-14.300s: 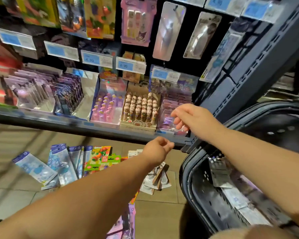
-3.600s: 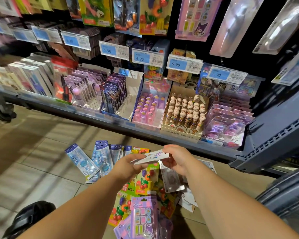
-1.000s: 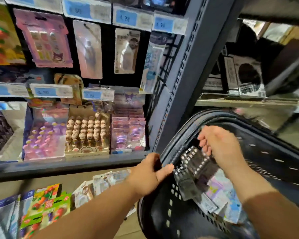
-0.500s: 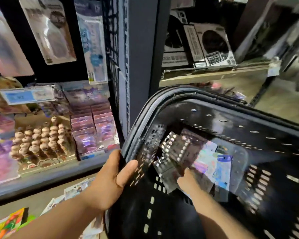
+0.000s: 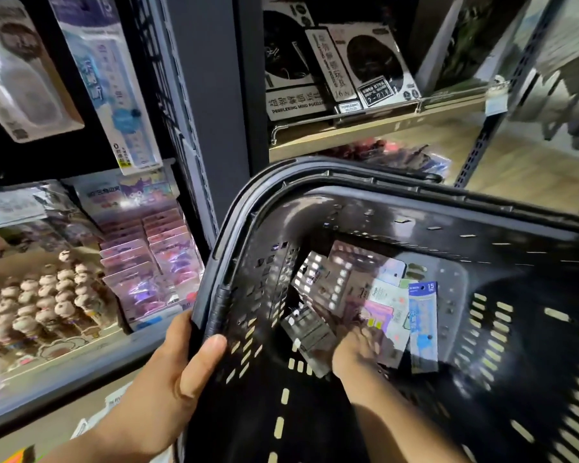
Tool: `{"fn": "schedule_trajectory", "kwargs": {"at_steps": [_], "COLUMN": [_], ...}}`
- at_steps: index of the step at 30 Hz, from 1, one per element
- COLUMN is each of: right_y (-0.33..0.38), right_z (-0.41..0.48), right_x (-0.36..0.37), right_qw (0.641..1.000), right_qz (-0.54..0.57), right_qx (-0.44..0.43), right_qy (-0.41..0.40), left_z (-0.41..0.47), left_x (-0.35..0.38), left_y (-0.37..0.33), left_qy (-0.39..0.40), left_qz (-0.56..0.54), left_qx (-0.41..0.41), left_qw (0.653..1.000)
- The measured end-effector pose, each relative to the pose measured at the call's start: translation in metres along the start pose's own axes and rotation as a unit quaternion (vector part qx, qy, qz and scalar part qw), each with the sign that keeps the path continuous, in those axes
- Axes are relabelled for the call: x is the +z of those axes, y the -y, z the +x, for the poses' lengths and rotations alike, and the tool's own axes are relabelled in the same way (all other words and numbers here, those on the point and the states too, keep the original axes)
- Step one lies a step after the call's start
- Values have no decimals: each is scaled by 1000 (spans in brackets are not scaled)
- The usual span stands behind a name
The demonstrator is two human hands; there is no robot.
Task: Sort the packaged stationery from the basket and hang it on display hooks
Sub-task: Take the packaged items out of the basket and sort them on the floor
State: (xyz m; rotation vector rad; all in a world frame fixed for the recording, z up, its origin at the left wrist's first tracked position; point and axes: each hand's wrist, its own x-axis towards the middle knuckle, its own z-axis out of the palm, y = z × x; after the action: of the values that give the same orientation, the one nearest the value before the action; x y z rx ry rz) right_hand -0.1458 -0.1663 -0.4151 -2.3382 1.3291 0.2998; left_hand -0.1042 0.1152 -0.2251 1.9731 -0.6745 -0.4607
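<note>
Black basket (image 5: 415, 192): left hand (image 5: 173, 389) gripping its rim; right hand (image 5: 355, 352) inside among stationery packets (image 5: 390, 307), grasp not discernible.

Fingers of the right hand (image 5: 358, 349) are blurred among the packets (image 5: 385, 305); its grip cannot be told. Fingers of the left hand (image 5: 168, 389) are hidden behind the basket (image 5: 348, 177) rim at nine o'clock; the basket is cut off at three o'clock.

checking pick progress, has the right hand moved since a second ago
Yes. Against the basket rim, the right hand has gone down from rim height into the bottom, among the packs.
</note>
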Motion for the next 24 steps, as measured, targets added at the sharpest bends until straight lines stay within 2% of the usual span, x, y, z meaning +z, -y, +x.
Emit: {"fn": "schedule_trajectory", "kwargs": {"at_steps": [4, 10, 16, 24], "right_y": [-9, -26, -28, -9], "right_z": [-5, -7, -8, 4], "right_x": [1, -1, -4, -16], "right_qw": [1000, 995, 995, 993], "right_qz": [-1, 21, -5, -20], "right_qx": [7, 47, 71, 75], "right_qy": [26, 84, 65, 93], "left_z": [-2, 0, 0, -3], "left_x": [8, 4, 3, 5], "left_y": [-15, -9, -5, -13], "left_qy": [-18, -8, -5, -17], "left_qz": [-7, -9, -23, -60], "left_qx": [-27, 6, 5, -6], "left_qw": [999, 1000, 1000, 998]}}
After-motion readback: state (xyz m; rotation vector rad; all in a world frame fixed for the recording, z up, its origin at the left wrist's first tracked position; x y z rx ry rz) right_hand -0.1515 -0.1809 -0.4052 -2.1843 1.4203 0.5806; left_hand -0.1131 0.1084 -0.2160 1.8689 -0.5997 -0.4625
